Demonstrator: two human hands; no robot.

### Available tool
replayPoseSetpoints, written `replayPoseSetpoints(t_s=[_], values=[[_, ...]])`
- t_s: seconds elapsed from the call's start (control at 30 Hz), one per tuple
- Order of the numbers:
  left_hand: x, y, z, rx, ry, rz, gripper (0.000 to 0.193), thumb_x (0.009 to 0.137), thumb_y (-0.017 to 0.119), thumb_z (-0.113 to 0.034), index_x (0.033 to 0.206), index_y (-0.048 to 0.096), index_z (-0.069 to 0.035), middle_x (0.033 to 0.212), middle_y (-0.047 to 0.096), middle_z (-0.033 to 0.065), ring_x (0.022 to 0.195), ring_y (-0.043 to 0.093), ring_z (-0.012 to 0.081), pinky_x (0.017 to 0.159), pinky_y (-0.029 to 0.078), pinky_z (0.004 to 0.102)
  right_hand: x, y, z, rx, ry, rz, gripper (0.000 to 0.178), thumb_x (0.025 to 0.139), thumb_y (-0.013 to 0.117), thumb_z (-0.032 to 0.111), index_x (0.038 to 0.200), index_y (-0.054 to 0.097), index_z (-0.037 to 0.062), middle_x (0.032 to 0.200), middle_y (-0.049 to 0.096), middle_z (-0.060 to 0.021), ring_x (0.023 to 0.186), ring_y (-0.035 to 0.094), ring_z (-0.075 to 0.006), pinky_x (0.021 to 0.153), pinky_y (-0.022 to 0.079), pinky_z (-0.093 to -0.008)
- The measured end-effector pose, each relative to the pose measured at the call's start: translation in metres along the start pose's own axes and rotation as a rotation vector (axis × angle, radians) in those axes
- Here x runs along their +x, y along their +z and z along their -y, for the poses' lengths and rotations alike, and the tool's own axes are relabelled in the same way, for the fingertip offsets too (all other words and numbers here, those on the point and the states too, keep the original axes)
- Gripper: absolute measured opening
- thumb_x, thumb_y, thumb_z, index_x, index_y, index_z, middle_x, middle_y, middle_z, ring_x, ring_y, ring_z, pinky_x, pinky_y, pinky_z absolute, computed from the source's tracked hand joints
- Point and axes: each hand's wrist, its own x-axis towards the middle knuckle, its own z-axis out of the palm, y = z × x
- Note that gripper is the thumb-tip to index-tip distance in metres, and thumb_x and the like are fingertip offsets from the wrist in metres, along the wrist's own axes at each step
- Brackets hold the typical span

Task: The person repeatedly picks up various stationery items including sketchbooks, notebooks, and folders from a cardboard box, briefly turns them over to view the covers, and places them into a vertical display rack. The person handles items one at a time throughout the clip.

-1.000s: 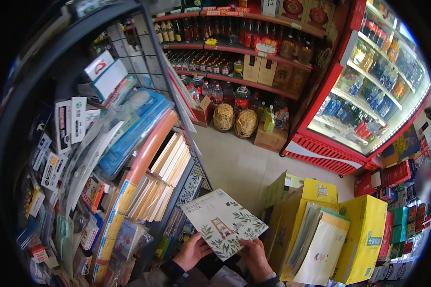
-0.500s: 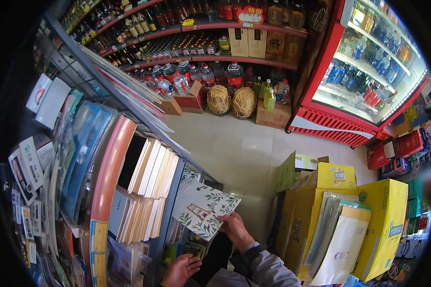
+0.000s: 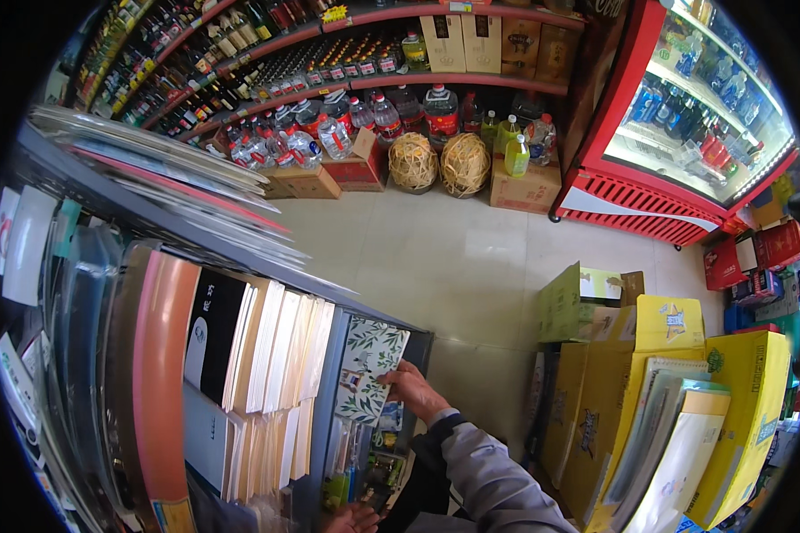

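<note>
- Presently, the right hand (image 3: 415, 389) is grasping the white leaf-patterned book (image 3: 361, 407) by its right-hand edge, thumb and fingers closing on the margin; the grey sleeve (image 3: 500, 473) is reaching up from the lower edge.
- The book is lying at the near end of the rack, just right of the grey side panel (image 3: 322, 435) and beyond the clear packets (image 3: 351, 457). Leaf print is showing at both ends; whether one cover or two overlapping ones are making that patch, I am not able to tell.
- The left hand (image 3: 353, 518) is resting low, close to the packets, fingers slack and seemingly holding nothing; the frame is cutting off its lower part.
- Left of the panel, pale-edged books (image 3: 280, 355) are standing packed in two tiers; the yellow carton (image 3: 587, 400) is standing well apart on the right.
- Step in hand, by my reading: the book is being positioned at the rack, one-handed. Its underside is hidden, so I am not judging whether it is bearing on anything.
- Next move, I am reckoning, is calling for keeping the cover square to the panel and its lower edge clear of the packets, with the right grip loosening only once something is supporting the book.
</note>
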Motion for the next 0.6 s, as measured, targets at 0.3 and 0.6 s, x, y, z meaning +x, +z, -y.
replayPoseSetpoints(t_s=[0.3, 0.6], values=[[0.008, -0.010, -0.004, -0.050, -0.024, -0.024, 0.034, 0.111, 0.044, -0.026, 0.131, 0.060, -0.003, 0.127, 0.069, 0.0119, 0.119, 0.065, 0.0269, 0.104, 0.050, 0.0440, 0.073, -0.008, -0.054, -0.695, -0.217, -0.335, 0.042, 0.089, 0.068, 0.026, 0.117, 0.057, -0.0033, 0.111, 0.070, -0.0241, 0.104, 0.068, -0.0375, 0.091, 0.054, -0.0444], [0.008, -0.002, -0.003, -0.099, -0.012, -0.074, 0.029, 0.110, 0.047, -0.025, 0.124, 0.061, -0.004, 0.123, 0.070, 0.0130, 0.118, 0.065, 0.0286, 0.105, 0.049, 0.0446, 0.072, 0.024, -0.029, -1.055, 0.056, -0.353, 0.056, 0.086, 0.071, 0.044, 0.115, 0.052, 0.0005, 0.112, 0.069, -0.0301, 0.112, 0.064, -0.0466, 0.094, 0.052, -0.0526]])
